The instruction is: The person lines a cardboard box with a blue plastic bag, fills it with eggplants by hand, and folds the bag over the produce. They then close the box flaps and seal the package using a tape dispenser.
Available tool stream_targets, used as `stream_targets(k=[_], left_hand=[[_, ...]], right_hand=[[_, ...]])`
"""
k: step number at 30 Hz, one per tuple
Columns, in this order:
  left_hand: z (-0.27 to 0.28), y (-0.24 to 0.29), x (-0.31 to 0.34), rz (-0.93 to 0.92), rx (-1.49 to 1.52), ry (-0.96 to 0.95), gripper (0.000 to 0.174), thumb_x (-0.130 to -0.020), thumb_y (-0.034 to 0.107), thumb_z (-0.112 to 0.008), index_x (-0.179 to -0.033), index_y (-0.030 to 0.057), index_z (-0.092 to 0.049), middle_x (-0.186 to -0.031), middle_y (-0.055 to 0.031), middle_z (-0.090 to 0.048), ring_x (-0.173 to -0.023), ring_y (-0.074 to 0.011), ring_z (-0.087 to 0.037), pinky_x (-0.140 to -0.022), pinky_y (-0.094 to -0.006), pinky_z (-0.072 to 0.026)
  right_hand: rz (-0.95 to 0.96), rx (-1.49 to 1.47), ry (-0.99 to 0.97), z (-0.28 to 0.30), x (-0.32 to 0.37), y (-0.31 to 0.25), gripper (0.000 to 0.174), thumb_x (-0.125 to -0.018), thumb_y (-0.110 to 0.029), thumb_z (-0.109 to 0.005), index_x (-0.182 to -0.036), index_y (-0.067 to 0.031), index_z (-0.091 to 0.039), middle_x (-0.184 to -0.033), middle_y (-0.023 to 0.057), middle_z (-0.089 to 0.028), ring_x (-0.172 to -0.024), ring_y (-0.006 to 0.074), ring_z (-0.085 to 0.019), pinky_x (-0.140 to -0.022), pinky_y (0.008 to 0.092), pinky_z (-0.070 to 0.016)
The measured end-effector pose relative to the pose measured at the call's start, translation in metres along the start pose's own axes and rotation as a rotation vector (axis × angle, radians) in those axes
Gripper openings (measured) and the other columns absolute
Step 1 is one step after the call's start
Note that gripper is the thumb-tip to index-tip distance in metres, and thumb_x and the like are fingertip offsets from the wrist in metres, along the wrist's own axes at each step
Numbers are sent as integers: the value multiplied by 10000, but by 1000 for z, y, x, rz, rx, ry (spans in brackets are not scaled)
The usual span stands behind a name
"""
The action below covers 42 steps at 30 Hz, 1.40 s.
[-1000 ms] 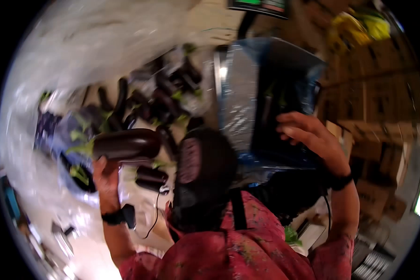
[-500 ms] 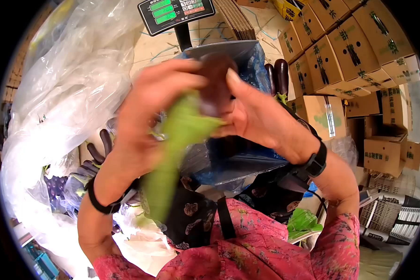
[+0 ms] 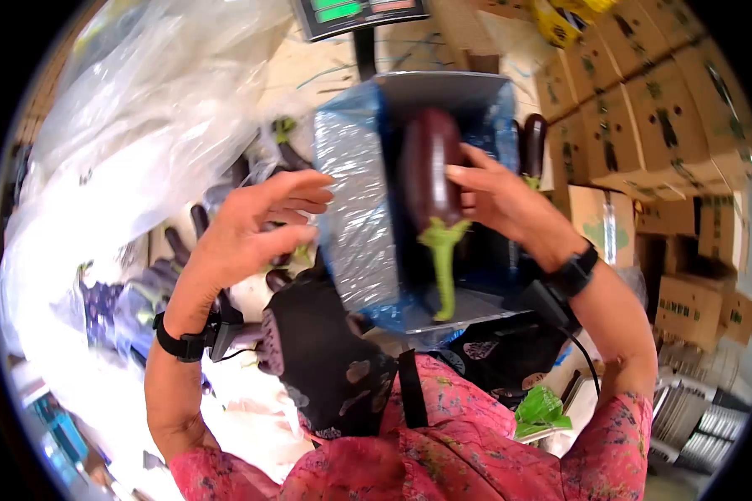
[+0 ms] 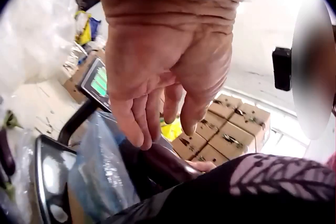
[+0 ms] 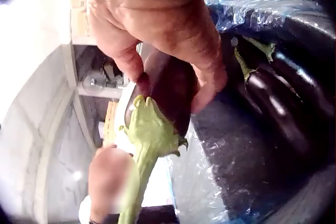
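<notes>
My right hand (image 3: 468, 188) grips a dark purple eggplant (image 3: 429, 171) with a long green stem (image 3: 443, 259), holding it over a box lined with blue plastic (image 3: 355, 209). The right wrist view shows fingers and thumb curled round the eggplant (image 5: 168, 90), with other eggplants (image 5: 278, 108) lying in the liner below. My left hand (image 3: 297, 213) hovers beside the box's left wall, fingers relaxed and holding nothing. In the left wrist view the left hand (image 4: 157, 113) hangs above the blue plastic (image 4: 100, 171).
The box stands on a scale with a green-lit display (image 3: 351, 12). A pile of eggplants (image 3: 184, 250) lies in clear plastic sheeting (image 3: 125, 125) at left. Stacked cardboard boxes (image 3: 643, 117) fill the right. Two eggplants (image 3: 533, 138) stand behind the box.
Half a second ago both hands held the eggplant close to the camera. The left hand has let go and drawn left; the right hand has carried the eggplant over the box.
</notes>
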<state>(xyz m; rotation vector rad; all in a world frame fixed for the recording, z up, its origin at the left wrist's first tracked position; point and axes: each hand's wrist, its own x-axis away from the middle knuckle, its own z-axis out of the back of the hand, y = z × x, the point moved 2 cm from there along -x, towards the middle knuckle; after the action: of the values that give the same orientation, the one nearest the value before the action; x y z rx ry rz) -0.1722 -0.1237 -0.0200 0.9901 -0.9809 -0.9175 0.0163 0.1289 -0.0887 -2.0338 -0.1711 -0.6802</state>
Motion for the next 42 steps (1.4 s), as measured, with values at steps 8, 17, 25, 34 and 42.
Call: stream_targets(k=[8,17,25,34,42], left_hand=[[33,-170,177,341,219,607,513,-926,250,-629,-1371,27,-503,-1189,-115,-653,-1076,-202,-632,-919,-325,-499],[-92,-346,335,799,646,1037,463,-884,232,-676,-1222,-64,-563,-1044,-183,-683,-925,-264,-686,-759,-348,-544],[-65,-438,265,1531,-119,1254,1056,-703,590,-770,-1392,-55,-298,-1279,-288,-580,-1242,-475,-507,-1044,-510,-396],[-75,-412,250,939,261,1454,857,-636,218,-840,-1346,-11,-418,-1179,-197,-616,-1071,-339,-613,-979,-431,-467],[-78,-249,215,299,695,1176,784,-685,-35,-707,-1402,6,-390,-1277,-126,-555,-1193,-253,-547,-1048,-361,-422]], right_hand=[[57,-239,-194,-9,29,-12,644,-979,-355,-501,-1475,20,-331,-1377,277,-496,-1185,424,-575,-975,482,-519],[6,60,89,-16,19,-4,570,-951,-385,-498,-1323,48,-487,-1129,245,-651,-947,303,-677,-752,370,-559],[68,146,216,-27,34,-5,593,-937,-418,-505,-1301,51,-510,-1117,208,-657,-898,272,-685,-673,337,-569],[32,121,206,-14,31,0,615,-932,-438,-514,-1294,59,-517,-1114,217,-655,-883,269,-688,-663,325,-574],[66,71,179,-22,28,-1,608,-949,-408,-478,-1312,79,-500,-1132,253,-644,-895,284,-687,-672,327,-575]])
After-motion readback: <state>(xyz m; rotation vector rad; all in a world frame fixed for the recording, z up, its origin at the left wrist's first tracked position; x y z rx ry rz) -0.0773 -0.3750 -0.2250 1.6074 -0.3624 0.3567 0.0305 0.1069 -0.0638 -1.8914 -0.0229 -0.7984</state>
